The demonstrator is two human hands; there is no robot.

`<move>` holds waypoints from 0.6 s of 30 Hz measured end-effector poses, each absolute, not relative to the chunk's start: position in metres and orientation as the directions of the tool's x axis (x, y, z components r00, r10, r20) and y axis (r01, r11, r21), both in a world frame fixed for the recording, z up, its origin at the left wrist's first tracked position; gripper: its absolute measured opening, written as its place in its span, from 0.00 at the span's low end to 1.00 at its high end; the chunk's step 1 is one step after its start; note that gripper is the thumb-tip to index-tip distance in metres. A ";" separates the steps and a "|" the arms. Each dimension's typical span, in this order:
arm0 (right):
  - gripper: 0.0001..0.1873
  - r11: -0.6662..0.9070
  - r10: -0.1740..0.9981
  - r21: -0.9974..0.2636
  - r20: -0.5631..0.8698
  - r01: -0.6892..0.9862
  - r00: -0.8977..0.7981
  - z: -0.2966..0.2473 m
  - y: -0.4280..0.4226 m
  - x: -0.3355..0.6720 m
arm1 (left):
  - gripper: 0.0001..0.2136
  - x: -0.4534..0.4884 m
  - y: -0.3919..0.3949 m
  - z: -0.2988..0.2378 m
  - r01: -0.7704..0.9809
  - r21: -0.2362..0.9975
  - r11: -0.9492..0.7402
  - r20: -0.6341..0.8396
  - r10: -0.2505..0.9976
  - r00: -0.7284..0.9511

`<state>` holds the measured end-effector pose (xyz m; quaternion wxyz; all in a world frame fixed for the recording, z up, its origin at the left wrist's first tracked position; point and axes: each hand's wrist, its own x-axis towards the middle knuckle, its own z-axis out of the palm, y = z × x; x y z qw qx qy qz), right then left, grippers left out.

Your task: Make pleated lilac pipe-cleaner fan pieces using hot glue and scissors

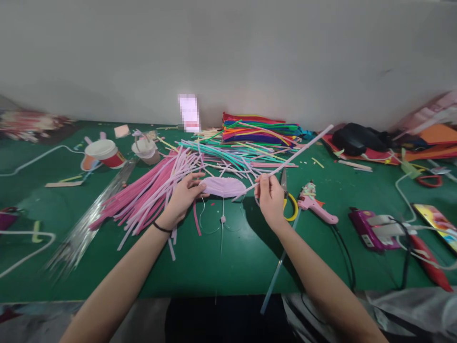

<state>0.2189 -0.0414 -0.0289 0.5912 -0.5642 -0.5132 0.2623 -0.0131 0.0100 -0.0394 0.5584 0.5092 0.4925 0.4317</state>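
1. Near the middle of the frame, the left hand (186, 193) pinched the left end of a lilac fuzzy piece (224, 187); the right hand (268, 195) grasped a lilac pipe cleaner (303, 148) between thumb and fingers.
2. The step seemed to be aligning the pipe cleaner with the piece's right end; doing it well likely called for a steady left pinch and light right-hand pressure, to avoid crushing the fuzz.
3. The piece's long axis ran left to right, nearly level.
4. The pipe cleaner slanted toward the upper right; whether it touched the piece was unclear.
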 end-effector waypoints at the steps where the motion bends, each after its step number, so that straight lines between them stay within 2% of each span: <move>1: 0.22 0.223 0.893 -0.944 0.297 0.242 0.337 -0.030 -0.040 0.218 | 0.21 -0.013 0.009 -0.041 0.027 0.995 0.097 -0.100 0.985 0.140; 4: 0.22 0.155 0.932 -0.984 0.177 0.092 0.318 -0.037 -0.033 0.219 | 0.17 -0.012 0.008 -0.045 0.136 0.990 0.025 -0.046 0.987 0.154; 6: 0.23 0.067 0.952 -0.997 0.071 0.023 0.298 -0.043 -0.029 0.221 | 0.12 -0.012 0.006 -0.047 0.345 0.931 -0.120 0.070 0.986 0.154; 8: 0.24 -0.008 0.957 -1.000 -0.001 0.023 0.289 -0.047 -0.025 0.223 | 0.09 -0.012 0.005 -0.048 0.577 0.759 -0.301 0.250 0.954 0.168; 10: 0.23 -0.043 0.958 -0.996 -0.018 0.083 0.286 -0.050 -0.025 0.226 | 0.07 -0.012 0.003 -0.047 0.678 0.592 -0.436 0.382 0.892 0.240; 12: 0.22 -0.040 0.962 -0.982 0.012 0.183 0.274 -0.050 -0.026 0.227 | 0.06 -0.012 0.000 -0.045 0.641 0.543 -0.542 0.392 0.839 0.378; 14: 0.20 -0.027 0.965 -0.960 0.047 0.279 0.257 -0.049 -0.029 0.228 | 0.05 -0.012 -0.001 -0.044 0.559 0.564 -0.607 0.347 0.789 0.507; 18: 0.15 0.017 0.985 -0.925 0.080 0.381 0.151 -0.048 -0.032 0.229 | 0.04 -0.012 -0.004 -0.042 0.525 0.552 -0.648 0.316 0.745 0.587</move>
